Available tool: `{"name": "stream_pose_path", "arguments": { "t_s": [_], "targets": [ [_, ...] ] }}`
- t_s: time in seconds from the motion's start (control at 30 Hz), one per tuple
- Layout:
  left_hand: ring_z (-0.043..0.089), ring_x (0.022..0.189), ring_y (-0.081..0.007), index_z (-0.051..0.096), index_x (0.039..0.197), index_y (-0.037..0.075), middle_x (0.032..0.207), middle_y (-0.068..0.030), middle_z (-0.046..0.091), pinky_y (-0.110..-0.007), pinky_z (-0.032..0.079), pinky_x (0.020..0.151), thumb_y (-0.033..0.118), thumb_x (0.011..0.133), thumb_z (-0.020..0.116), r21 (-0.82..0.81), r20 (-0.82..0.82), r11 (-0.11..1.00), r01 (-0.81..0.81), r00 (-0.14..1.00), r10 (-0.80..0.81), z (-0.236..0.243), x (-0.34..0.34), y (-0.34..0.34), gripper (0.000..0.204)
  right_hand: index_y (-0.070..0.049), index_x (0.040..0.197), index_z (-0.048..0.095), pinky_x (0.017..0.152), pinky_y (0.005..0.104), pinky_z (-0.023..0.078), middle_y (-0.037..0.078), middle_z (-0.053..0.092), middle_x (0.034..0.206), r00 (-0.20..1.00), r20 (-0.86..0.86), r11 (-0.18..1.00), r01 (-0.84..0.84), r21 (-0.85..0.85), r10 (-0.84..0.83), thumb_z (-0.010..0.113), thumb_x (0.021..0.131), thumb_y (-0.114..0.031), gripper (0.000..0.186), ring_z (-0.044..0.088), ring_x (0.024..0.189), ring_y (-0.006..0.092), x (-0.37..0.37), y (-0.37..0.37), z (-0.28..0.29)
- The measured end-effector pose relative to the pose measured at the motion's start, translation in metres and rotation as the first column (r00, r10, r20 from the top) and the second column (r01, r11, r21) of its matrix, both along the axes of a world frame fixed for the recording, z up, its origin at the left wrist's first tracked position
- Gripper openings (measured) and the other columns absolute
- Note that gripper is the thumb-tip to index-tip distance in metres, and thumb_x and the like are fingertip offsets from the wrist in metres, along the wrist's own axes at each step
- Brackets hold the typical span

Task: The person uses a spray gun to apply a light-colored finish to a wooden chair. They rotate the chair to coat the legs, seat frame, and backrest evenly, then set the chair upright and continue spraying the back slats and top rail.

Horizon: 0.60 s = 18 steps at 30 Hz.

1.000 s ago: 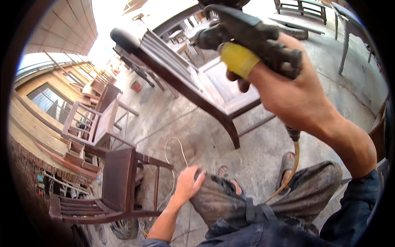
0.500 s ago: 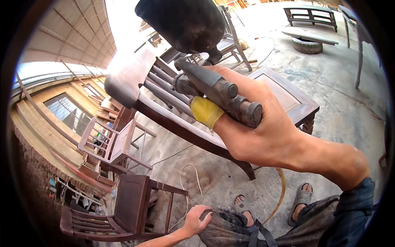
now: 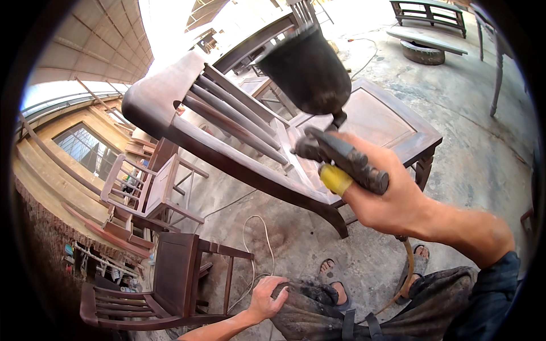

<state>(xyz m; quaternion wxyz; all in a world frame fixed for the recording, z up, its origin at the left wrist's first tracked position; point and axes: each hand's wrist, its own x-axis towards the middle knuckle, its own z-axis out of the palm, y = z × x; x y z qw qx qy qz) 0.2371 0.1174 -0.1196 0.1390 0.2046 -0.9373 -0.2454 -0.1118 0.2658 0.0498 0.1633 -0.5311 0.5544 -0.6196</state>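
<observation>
My right hand (image 3: 392, 196) is closed round the grip of a dark spray gun (image 3: 347, 156) with a black cup (image 3: 310, 71) on top. Yellow tape (image 3: 335, 179) wraps one of its fingers. A tan hose (image 3: 406, 273) hangs below this hand. The gun is in front of a dark wooden chair (image 3: 244, 162), between its slatted back and its panelled seat (image 3: 381, 116). Pale, whitish patches show on the chair's top rail and seat. Down on the knee of my stained dark trousers, my left hand (image 3: 267, 298) rests with its fingers curled over the cloth.
A reddish-brown chair (image 3: 176, 273) lies tipped at the lower left, near a pale cable (image 3: 267, 244). Another chair (image 3: 162, 184) stands behind it. At the far right, a board rests on a tyre (image 3: 422, 54), near a low table frame (image 3: 429, 14). Concrete floor (image 3: 472, 148) spreads between.
My right hand has moved the spray gun down and to the right, away from the chair's top rail toward the seat. My left hand stays on the knee.
</observation>
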Motion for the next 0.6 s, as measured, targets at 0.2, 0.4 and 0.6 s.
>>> {"name": "stream_pose_path", "arguments": {
  "t_s": [0.2,0.4,0.6],
  "targets": [
    [0.065,0.098,-0.0371,0.069,0.109,0.001,0.104,-0.0184,0.069,-0.042,0.051,0.089,0.013,0.085,0.068,0.008,0.009,1.0,0.02,1.0,-0.02,-0.002,-0.002,-0.001,0.027,0.001,0.131,0.058,0.079,0.035,0.054,0.023,0.072,0.099,0.999,0.043,1.0,0.013,-0.002,-0.013,0.065,0.092,-0.003,0.04,0.073,0.088,0.0274,0.008,0.004,-0.044],
    [0.065,0.1,-0.0373,0.069,0.11,0.0,0.105,-0.0193,0.069,-0.042,0.051,0.091,0.012,0.087,0.067,0.023,0.038,1.0,-0.021,0.999,0.02,-0.001,0.004,0.001,0.027,0.002,0.128,0.059,0.077,0.0351,0.053,0.023,0.071,0.097,0.998,0.059,0.997,0.032,0.067,-0.036,0.065,0.093,-0.005,0.037,0.07,0.084,0.0236,0.01,0.002,-0.061],
    [0.065,0.101,-0.0357,0.069,0.111,0.001,0.106,-0.0178,0.07,-0.041,0.051,0.091,0.011,0.086,0.067,0.017,0.024,1.0,-0.024,0.999,0.024,-0.003,0.002,0.001,0.027,0.002,0.117,0.062,0.06,0.0318,0.047,0.008,0.065,0.077,0.995,0.101,0.999,0.013,-0.031,-0.01,0.062,0.097,-0.009,0.023,0.057,0.067,0.0128,0.01,0.008,-0.011]
  ]
}}
